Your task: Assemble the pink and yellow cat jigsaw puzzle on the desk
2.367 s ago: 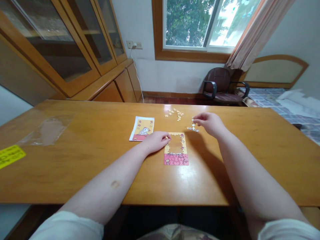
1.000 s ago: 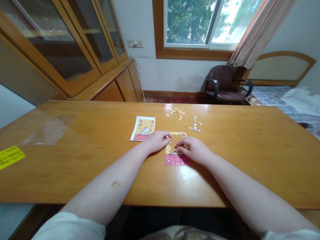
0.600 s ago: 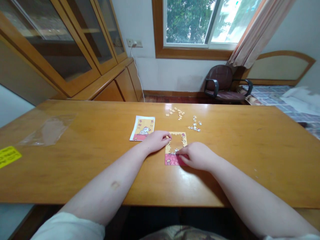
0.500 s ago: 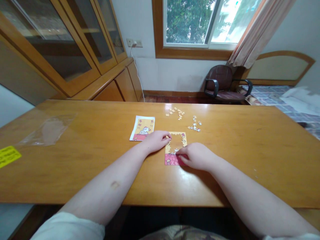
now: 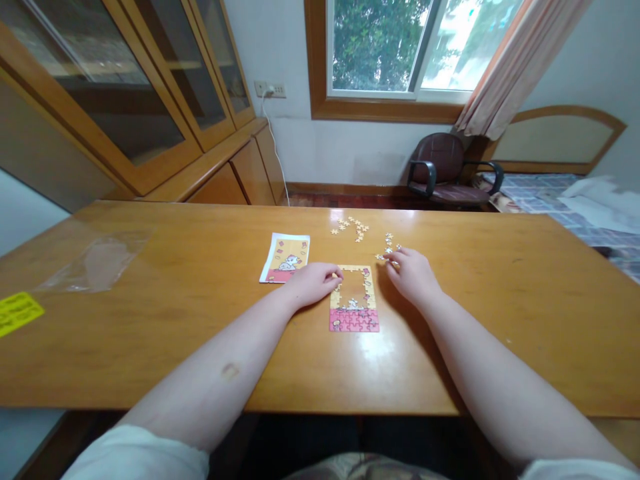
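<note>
A jigsaw puzzle (image 5: 354, 321) lies on the table, its yellow border and pink lower part joined around an open middle. My left hand (image 5: 316, 281) rests at the puzzle's upper left edge, fingers curled; whether anything is between them is hidden. Right of the puzzle, my right hand (image 5: 410, 272) reaches over a small group of white pieces (image 5: 389, 243), fingers bent and slightly apart, partly covering them. Farther back are several loose yellow pieces (image 5: 359, 229). The reference picture (image 5: 289, 252), showing a white character on yellow and pink, lies beyond my left wrist.
On the wooden table (image 5: 200, 267), a clear plastic bag (image 5: 103, 260) and a yellow label (image 5: 20, 313) lie at the left. A glass-door cabinet (image 5: 200, 127) stands back left. Beyond the table are a brown chair (image 5: 440, 163) and a bed (image 5: 540, 190).
My right hand has moved from the puzzle's pink part up and right to the white pieces, uncovering the puzzle's right side. The left hand has stayed in place.
</note>
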A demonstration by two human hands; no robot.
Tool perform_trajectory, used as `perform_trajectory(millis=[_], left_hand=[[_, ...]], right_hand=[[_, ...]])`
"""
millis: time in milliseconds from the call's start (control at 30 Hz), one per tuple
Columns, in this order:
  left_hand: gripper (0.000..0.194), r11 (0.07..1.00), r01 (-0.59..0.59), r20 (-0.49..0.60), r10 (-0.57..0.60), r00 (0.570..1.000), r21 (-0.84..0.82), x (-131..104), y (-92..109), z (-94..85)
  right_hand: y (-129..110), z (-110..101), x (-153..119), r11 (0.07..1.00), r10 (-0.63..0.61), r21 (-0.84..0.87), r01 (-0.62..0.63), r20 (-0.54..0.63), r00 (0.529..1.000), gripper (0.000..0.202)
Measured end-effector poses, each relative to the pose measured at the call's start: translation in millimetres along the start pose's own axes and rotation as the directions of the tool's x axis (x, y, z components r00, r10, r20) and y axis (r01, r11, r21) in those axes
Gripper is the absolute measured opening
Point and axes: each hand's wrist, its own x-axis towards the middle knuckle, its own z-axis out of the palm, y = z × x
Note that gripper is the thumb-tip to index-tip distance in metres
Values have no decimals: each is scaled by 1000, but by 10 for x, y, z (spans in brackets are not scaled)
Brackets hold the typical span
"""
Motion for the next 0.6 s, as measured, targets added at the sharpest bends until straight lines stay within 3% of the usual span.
perform_trajectory(millis=[100,267,600], left_hand=[[24,1000,-12,-4,12,1000,0,-1,-6,4],[24,1000,-13,-16,13,1000,1,1,-17,13],[25,1000,9,-9,-9,1000,-1,-1,-2,4]], right_hand=[[147,140,101,995,96,-13,-97,-24,995,30],[163,281,164,989,147,-6,-147,-3,989,25],[91,198,163,989,146,-30,-144,97,984,15]])
